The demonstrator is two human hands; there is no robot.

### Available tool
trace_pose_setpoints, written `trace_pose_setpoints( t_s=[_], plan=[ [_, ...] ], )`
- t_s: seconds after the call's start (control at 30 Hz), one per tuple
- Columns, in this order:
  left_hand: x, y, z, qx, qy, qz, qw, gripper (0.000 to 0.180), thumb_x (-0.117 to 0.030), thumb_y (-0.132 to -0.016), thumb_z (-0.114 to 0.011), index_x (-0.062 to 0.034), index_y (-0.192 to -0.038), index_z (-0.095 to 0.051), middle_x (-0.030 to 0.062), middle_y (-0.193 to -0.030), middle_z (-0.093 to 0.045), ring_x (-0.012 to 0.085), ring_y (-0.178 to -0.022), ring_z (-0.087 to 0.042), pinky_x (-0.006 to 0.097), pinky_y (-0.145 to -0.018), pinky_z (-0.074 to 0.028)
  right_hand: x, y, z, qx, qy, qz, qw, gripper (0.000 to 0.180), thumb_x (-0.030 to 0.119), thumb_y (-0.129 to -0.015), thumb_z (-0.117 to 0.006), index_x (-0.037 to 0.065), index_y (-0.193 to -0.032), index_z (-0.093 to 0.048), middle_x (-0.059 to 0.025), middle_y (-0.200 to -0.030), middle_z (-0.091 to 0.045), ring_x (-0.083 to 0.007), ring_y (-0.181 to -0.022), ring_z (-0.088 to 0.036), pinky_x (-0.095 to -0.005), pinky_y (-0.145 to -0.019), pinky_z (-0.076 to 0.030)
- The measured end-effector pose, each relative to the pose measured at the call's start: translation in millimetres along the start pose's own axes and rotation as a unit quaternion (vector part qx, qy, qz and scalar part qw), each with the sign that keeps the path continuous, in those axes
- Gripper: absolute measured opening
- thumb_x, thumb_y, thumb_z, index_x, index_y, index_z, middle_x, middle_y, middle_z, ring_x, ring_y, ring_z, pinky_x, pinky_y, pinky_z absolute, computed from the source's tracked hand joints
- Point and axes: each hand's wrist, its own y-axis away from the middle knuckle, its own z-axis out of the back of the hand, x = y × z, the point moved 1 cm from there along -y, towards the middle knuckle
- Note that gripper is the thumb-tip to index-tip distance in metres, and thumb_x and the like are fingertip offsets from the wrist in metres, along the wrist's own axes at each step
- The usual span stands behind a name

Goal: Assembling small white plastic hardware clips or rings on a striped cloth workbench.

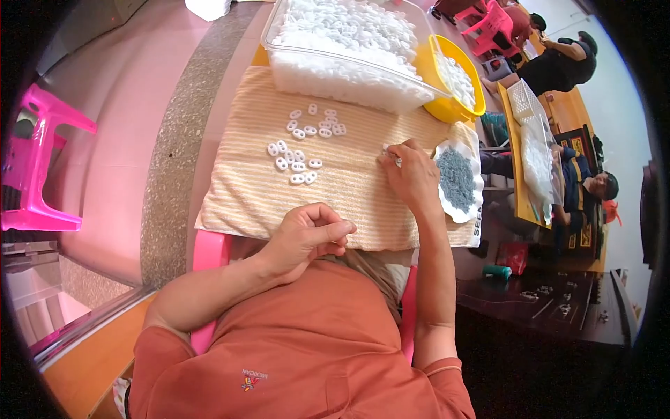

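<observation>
Head view shows two bare hands above a striped cloth [237, 174], which covers a small table in front of the person. The right hand [413, 174] is at the right part of the cloth, with its thumb and fingers together, clamped on a small light piece [398, 162]; the fingers hide most of it, so its exact kind I cannot tell. The left hand [314, 234] is near the front edge of the cloth, before the person's body, with curled fingers and the thumb close to them; whether they meet on something small, I cannot tell. To the left of the right hand, white links [299, 133], oval and with two holes, lie loose on the cloth in two groups, one farther and one nearer. Just beside the right hand, on its right, a white dish [458, 216] holds a heap of grey bits [457, 178]. At the far side is a clear tub [335, 70], full of many white parts, and next to it a yellow basin [447, 110] with more of them. Well apart on the left is a pink stool [49, 160].
</observation>
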Motion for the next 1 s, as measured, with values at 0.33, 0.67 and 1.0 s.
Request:
trace_pose_setpoints(
  t_s=[0.33, 0.67, 1.0],
  plan=[
    [1, 0, 1, 0.002, 0.001, -0.003, 1.0, 0.008, -0.008, -0.087, -0.067, -0.0033, -0.088, -0.061, 0.0058, -0.086, -0.065, 0.01, -0.073, -0.062, 0.023, -0.065, -0.054, -7, -1, -8, -0.002, 0.008, 0.007, 1.0, 0.019, 0.022, -0.09, -0.056, 0.006, -0.091, -0.067, -0.013, -0.096, -0.062, -0.0336, -0.083, -0.064, -0.0441, -0.072, -0.052],
    [2, 0, 3, -0.035, 0.009, -0.029, 0.999, 0.014, -0.01, -0.09, -0.064, -0.0048, -0.102, -0.058, 0.0068, -0.093, -0.065, 0.012, -0.077, -0.063, 0.026, -0.069, -0.056, 33, 51, 9, 0.125, -0.472, -0.042, 0.871, 0.012, 0.008, -0.093, -0.058, -0.001, -0.087, -0.061, -0.0014, -0.079, -0.056, -0.0067, -0.065, -0.051, -0.0207, -0.057, -0.042],
    [6, 0, 3, -0.004, 0.006, -0.042, 0.999, 0.017, -0.008, -0.09, -0.064, -0.0036, -0.104, -0.057, 0.0038, -0.09, -0.064, 0.0107, -0.08, -0.063, 0.025, -0.07, -0.056, 53, 83, 3, 0.199, -0.664, -0.124, 0.71, 0.01, 0.01, -0.092, -0.061, 0.0, -0.091, -0.06, -0.0013, -0.084, -0.063, -0.0056, -0.075, -0.059, -0.0204, -0.066, -0.05]
  ],
)
